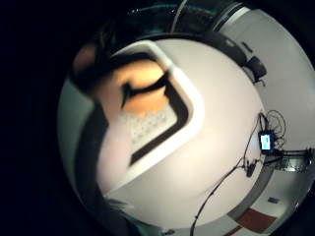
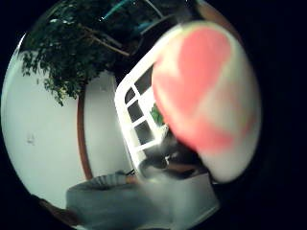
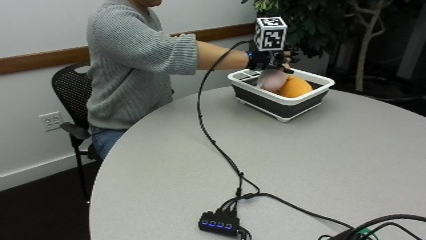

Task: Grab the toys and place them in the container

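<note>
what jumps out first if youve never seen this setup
The gloved right hand hangs over the white-rimmed container at the table's far side, gripping a pink and pale toy. An orange toy already lies inside the container.

Container [image 3: 303,102] open above (orange toy [image 3: 295,88] inside).

container [image 3: 279,102]: smooth plastic look, white rim over dark walls, perforated floor in the little finger side view
orange toy [image 3: 295,88]: smooth, matt
pink toy [image 2: 208,96]: soft matt skin, pink and pale patches
table [image 3: 319,165]: smooth matt grey top
sweater [image 3: 130,60]: grey knit cloth
chair [image 3: 70,92]: black mesh back
</note>
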`<state>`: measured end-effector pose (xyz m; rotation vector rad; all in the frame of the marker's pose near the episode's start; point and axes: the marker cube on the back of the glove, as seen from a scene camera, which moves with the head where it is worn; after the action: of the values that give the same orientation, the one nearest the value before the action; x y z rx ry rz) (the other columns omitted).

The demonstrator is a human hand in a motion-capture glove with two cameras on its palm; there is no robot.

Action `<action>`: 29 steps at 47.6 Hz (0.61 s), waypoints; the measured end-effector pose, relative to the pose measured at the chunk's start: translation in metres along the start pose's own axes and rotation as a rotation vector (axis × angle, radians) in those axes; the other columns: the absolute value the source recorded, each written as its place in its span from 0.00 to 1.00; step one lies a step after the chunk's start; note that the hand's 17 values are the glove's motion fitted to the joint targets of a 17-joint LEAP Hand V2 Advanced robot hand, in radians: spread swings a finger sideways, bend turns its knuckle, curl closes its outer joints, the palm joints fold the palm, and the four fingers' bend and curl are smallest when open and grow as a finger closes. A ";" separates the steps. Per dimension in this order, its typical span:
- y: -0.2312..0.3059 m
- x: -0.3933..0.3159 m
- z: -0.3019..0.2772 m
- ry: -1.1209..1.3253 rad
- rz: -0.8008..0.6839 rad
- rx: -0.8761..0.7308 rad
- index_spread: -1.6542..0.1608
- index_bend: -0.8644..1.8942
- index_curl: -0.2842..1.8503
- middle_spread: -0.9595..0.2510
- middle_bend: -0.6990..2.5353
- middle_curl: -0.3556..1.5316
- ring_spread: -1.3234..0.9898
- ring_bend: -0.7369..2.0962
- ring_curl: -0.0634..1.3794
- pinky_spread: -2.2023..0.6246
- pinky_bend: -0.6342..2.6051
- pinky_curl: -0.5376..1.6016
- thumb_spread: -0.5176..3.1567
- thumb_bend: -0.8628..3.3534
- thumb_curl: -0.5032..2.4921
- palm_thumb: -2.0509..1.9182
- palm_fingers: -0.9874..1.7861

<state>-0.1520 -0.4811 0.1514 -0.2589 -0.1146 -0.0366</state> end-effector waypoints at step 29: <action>0.182 0.103 -0.040 0.102 0.045 0.107 0.73 0.37 0.30 0.71 0.23 0.32 0.56 0.30 0.23 0.80 0.48 0.42 0.48 0.19 0.30 0.50 0.23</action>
<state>-0.0358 -0.3181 0.0792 -0.1523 -0.0088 0.0011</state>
